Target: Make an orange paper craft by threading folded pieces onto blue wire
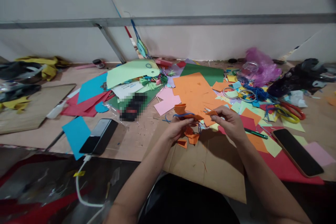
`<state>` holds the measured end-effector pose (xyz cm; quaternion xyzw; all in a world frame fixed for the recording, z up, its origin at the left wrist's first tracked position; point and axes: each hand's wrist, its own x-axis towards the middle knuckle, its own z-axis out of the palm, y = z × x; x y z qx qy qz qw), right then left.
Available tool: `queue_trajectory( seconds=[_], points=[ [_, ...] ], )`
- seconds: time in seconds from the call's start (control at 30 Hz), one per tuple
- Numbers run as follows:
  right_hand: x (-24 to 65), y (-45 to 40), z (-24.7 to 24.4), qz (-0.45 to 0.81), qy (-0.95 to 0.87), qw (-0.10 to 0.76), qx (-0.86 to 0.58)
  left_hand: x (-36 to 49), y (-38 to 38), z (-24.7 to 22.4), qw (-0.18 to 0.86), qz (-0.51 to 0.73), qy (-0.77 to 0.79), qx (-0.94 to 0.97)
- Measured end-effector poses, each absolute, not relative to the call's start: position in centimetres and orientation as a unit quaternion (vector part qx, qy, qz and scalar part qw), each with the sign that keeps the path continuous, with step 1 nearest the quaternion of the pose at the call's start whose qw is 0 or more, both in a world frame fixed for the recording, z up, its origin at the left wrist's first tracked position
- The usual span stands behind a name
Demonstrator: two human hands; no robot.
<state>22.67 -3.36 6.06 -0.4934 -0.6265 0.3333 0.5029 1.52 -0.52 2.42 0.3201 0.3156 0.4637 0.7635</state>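
Note:
My left hand [181,126] pinches a folded orange paper piece [181,109] with blue string [182,114] running along it. Close by on the right, my right hand [227,121] grips a smaller orange paper piece [211,112] between thumb and fingers. Both hands are above a sheet of brown cardboard [210,168]. Several orange paper scraps [193,138] lie or hang just below my left hand; which of them are joined to the string I cannot tell. A large orange paper sheet [195,89] lies behind the hands.
At the right are a black phone [298,152], a green pen [256,133], scissors [291,112] and coloured paper scraps. A power bank [99,136] with a white cable [77,185] sits at the left front edge. Pink and black plastic bags [262,66] stand at back right.

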Motion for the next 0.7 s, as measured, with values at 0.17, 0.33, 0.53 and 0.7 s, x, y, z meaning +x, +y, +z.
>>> queue_trajectory(
  seconds=[0.17,0.33,0.53,0.7],
  points=[
    [22.7,-3.6,7.1,0.246,-0.695,0.460,-0.494,1.5,-0.4,2.3,0.760,0.470,0.314,0.321],
    [22.6,-3.6,6.7,0.211,-0.720,0.444,-0.490,1.4,-0.5,2.5,0.767,0.457,0.311,0.326],
    [22.8,-3.6,5.9,0.160,-0.747,0.433,-0.478,1.5,-0.4,2.0,0.764,0.459,0.316,0.326],
    [22.9,-3.5,5.5,0.122,-0.770,0.434,-0.451,1.5,-0.4,1.9,0.763,0.459,0.311,0.332]
  ],
)
